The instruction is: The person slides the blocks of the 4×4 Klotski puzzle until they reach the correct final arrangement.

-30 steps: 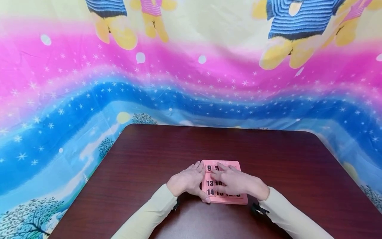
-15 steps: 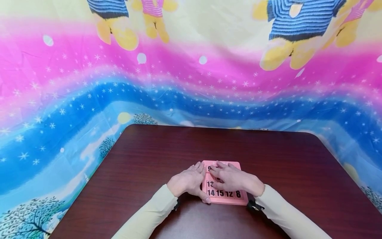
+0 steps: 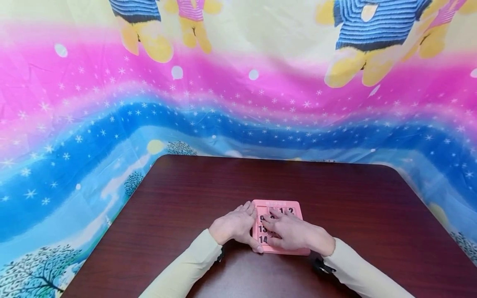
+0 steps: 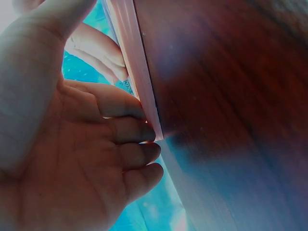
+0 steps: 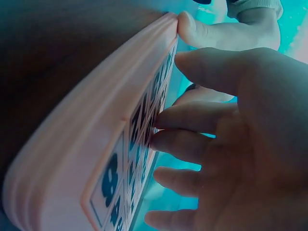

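Head view: one pink sliding number puzzle (image 3: 275,203), corners rounded, lying flat on a dark red wood-grain table (image 3: 208,186). Left hand (image 3: 234,225), fingers extended, rests against the puzzle's left edge; right hand (image 3: 294,232), fingers spread, touches black-numbered tiles (image 3: 291,211); neither grips anything.

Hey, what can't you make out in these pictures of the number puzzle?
Head view: part of the puzzle, covered by the right hand.
Head view: lettering at the puzzle's far end, too small to read.
Head view: printed figures, cut off by the top edge.
Left wrist view: the puzzle's face; only its side shows.
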A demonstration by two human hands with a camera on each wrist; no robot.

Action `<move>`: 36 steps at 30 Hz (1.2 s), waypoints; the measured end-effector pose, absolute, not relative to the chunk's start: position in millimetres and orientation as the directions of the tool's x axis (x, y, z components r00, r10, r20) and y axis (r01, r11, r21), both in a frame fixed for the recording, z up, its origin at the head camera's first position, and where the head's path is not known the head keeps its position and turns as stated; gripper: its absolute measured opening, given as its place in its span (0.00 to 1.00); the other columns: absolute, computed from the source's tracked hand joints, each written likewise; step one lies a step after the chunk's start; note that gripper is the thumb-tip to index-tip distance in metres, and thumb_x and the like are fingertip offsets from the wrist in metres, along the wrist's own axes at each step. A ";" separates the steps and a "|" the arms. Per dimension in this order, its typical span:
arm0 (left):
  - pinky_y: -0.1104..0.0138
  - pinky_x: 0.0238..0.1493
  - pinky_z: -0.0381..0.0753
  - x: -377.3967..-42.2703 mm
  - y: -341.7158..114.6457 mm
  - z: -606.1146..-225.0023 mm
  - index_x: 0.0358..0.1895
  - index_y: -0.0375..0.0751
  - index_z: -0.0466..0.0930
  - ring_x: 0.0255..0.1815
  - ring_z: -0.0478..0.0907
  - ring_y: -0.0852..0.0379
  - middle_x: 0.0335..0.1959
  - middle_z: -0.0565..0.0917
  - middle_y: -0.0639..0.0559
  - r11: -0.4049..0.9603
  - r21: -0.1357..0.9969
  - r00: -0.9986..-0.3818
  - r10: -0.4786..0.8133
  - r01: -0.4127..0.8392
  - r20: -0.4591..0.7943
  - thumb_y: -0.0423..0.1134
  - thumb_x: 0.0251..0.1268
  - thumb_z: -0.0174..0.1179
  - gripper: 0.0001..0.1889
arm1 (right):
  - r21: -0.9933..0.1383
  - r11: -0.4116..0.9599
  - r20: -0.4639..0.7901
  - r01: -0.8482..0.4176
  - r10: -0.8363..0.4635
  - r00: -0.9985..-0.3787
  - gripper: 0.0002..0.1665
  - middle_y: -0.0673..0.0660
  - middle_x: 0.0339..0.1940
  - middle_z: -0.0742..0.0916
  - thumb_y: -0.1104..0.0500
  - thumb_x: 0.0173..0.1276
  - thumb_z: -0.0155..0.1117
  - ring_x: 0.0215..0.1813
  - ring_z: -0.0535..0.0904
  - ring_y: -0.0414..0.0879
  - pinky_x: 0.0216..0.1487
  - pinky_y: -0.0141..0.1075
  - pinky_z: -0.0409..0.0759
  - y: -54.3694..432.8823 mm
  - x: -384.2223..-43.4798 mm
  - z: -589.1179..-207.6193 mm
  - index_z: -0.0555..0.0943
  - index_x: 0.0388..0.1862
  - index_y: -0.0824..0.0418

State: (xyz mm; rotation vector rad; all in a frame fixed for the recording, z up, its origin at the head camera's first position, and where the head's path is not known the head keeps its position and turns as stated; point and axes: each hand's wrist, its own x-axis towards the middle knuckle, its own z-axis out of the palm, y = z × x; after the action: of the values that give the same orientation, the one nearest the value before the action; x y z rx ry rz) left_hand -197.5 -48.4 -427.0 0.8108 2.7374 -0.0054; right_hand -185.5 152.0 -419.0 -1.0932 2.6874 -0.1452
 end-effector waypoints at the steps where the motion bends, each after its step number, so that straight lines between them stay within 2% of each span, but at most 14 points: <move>1: 0.61 0.81 0.54 -197.7 -48.5 -427.0 0.78 0.35 0.50 0.81 0.48 0.48 0.80 0.50 0.41 0.842 0.076 -0.802 0.532 0.534 -0.272 0.76 0.42 0.65 0.66 | -0.179 0.715 -0.183 -0.676 -0.699 -0.691 0.32 0.57 0.73 0.74 0.45 0.71 0.58 0.79 0.59 0.60 0.73 0.68 0.58 152.0 -185.0 -419.1 0.73 0.70 0.57; 7: 0.61 0.81 0.53 -197.9 -48.5 -427.0 0.78 0.35 0.50 0.82 0.47 0.48 0.81 0.50 0.41 0.843 0.092 -0.801 0.533 0.530 -0.274 0.76 0.41 0.66 0.66 | -0.218 0.710 -0.183 -0.669 -0.703 -0.687 0.32 0.58 0.74 0.73 0.44 0.72 0.57 0.78 0.58 0.62 0.72 0.66 0.61 159.3 -188.7 -417.7 0.72 0.71 0.57; 17: 0.60 0.81 0.52 -199.2 -47.5 -428.2 0.78 0.35 0.49 0.82 0.47 0.47 0.81 0.49 0.41 0.840 0.100 -0.797 0.538 0.533 -0.276 0.76 0.41 0.66 0.67 | -0.223 0.785 -0.182 -0.578 -0.616 -0.766 0.35 0.60 0.76 0.70 0.45 0.72 0.58 0.79 0.55 0.65 0.71 0.70 0.58 181.2 -200.7 -421.2 0.69 0.72 0.61; 36: 0.61 0.81 0.52 -197.8 -48.8 -427.2 0.78 0.36 0.50 0.82 0.47 0.49 0.80 0.50 0.41 0.846 0.088 -0.803 0.529 0.527 -0.274 0.77 0.40 0.65 0.67 | -0.213 0.805 -0.212 -0.553 -0.591 -0.778 0.36 0.58 0.76 0.69 0.44 0.71 0.59 0.80 0.52 0.62 0.74 0.69 0.53 174.2 -204.9 -420.5 0.69 0.72 0.59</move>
State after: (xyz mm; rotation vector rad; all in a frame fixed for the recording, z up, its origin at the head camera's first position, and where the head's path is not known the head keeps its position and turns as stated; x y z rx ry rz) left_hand -197.8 -48.8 -427.2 0.8001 2.7347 0.0103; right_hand -204.9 174.2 -420.5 -0.8815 2.7240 -0.2019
